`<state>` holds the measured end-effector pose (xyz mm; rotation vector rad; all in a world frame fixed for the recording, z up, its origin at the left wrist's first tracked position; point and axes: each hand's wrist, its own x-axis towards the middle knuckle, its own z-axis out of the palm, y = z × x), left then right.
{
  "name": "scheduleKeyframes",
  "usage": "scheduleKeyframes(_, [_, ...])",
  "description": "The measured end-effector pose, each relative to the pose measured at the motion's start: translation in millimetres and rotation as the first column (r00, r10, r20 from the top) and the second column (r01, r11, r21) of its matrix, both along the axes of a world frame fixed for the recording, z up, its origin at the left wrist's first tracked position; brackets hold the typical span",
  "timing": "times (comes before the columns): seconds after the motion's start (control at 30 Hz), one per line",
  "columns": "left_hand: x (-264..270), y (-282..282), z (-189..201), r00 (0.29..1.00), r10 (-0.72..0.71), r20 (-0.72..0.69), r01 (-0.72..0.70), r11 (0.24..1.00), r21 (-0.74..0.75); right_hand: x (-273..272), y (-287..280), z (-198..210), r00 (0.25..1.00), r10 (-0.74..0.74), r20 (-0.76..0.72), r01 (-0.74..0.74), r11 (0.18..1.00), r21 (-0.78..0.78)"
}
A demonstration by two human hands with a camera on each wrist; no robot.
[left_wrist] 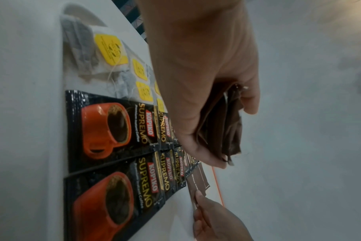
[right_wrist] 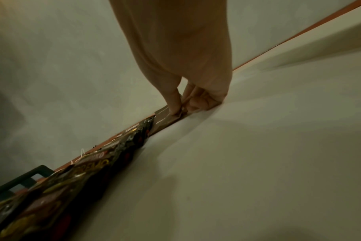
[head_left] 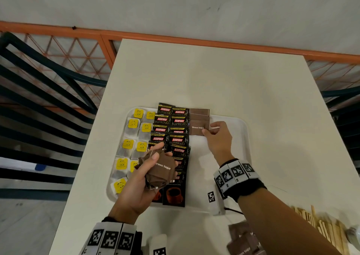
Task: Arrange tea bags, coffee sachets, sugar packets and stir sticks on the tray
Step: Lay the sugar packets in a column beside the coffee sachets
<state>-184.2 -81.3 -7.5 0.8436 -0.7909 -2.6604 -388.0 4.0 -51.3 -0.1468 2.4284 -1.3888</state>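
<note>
A white tray [head_left: 239, 137] holds two columns of tea bags [head_left: 132, 126] with yellow tags on its left and two columns of black coffee sachets [head_left: 178, 122] in the middle. To their right, several brown sugar packets [head_left: 198, 116] overlap in a column. My right hand [head_left: 209, 130] pinches the nearest brown sugar packet [head_left: 197, 129] of that column by its right edge against the tray. My left hand [head_left: 155, 163] hovers over the coffee sachets and grips a bunch of brown sugar packets [head_left: 161, 169]. Seen from the left wrist, the bunch [left_wrist: 227, 124] sits between thumb and fingers.
More brown sugar packets [head_left: 244, 243] and a pile of wooden stir sticks [head_left: 321, 227] lie on the white table [head_left: 214, 75] at the near right. A dark slatted chair [head_left: 39, 102] stands left of the table, an orange railing [head_left: 175, 38] behind it.
</note>
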Motion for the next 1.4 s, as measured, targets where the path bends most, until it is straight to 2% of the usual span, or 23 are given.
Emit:
scheduleKeyframes(0.23, [-2,1,4,1.0,0.005,0.014,-0.005,1.0,0.009,2,0,-3,0.999,0.006,-0.051,-0.008,0.999,-0.034])
scheduleKeyframes(0.47, [-3,1,6,1.0,0.004,0.018,-0.004,1.0,0.02,5,0,3,0.997,0.024,-0.077,-0.021,0.999,0.039])
scheduleKeyframes(0.53, [-2,0,5,1.0,-0.008,0.014,0.008,1.0,0.007,11,2,11,0.991,0.06,-0.123,-0.053,0.997,0.059])
scheduleKeyframes(0.6, [0,-1,4,1.0,-0.019,-0.002,0.019,1.0,0.004,21,5,22,0.977,0.152,-0.148,-0.146,0.988,0.051])
scheduleKeyframes(0.67, [0,-1,6,1.0,-0.013,0.005,0.013,1.0,-0.002,35,8,36,0.951,0.299,-0.08,-0.297,0.954,0.042])
scheduleKeyframes(0.73, [-1,1,6,1.0,-0.013,0.015,0.013,1.0,-0.013,51,13,48,0.893,0.446,0.061,-0.447,0.894,-0.004])
scheduleKeyframes(0.8, [-2,2,7,1.0,-0.005,0.015,0.006,1.0,-0.014,64,20,60,0.815,0.537,0.219,-0.53,0.843,-0.096])
scheduleKeyframes(0.87, [-2,3,6,1.0,0.004,0.018,-0.004,1.0,-0.015,73,26,66,0.744,0.585,0.322,-0.552,0.81,-0.198])
scheduleKeyframes(1.0, [0,4,4,0.999,0.017,0.035,-0.016,0.999,-0.043,76,32,67,0.724,0.564,0.397,-0.452,0.823,-0.344])
scheduleKeyframes(1.17, [5,4,5,0.999,0.019,0.048,-0.016,0.999,-0.048,63,42,60,0.721,0.518,0.459,-0.344,0.844,-0.412])
scheduleKeyframes(1.27, [8,3,5,0.999,0.032,0.03,-0.031,0.999,-0.032,47,46,53,0.763,0.417,0.494,-0.206,0.881,-0.426])
scheduleKeyframes(1.4, [10,3,5,0.999,0.04,0.006,-0.04,0.999,-0.019,19,42,41,0.872,0.29,0.395,-0.155,0.928,-0.338])
